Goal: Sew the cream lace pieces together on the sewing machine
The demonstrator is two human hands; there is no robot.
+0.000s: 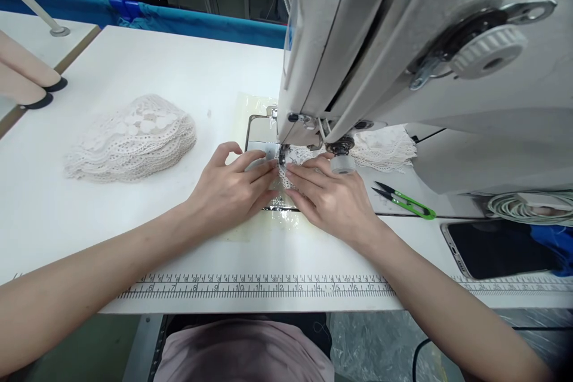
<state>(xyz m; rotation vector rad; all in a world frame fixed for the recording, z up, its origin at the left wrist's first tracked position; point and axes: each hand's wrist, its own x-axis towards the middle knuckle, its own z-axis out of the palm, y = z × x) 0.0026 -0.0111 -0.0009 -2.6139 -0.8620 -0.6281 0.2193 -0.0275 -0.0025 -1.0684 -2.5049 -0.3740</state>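
A narrow strip of white lace (285, 180) lies under the presser foot (282, 154) of a sewing machine (331, 42). From the left, my left hand (237, 188) rests on the machine bed with its fingers stretched out, the tips touching the lace edge beside the foot. My right hand (333, 197) lies flat on the lace from the right, fingers extended, thumb close to the strip. Part of the lace is hidden under the right fingers. More white lace (385, 148) lies behind that hand, partly covered by the machine.
A stack of white lace pieces (134, 137) lies at left. Green thread snips (405, 200), a phone (501, 249) and a coiled cable (532, 206) are at right. A printed ruler (268, 286) runs along the front edge. Black-tipped pale rods (31, 77) jut in from the left.
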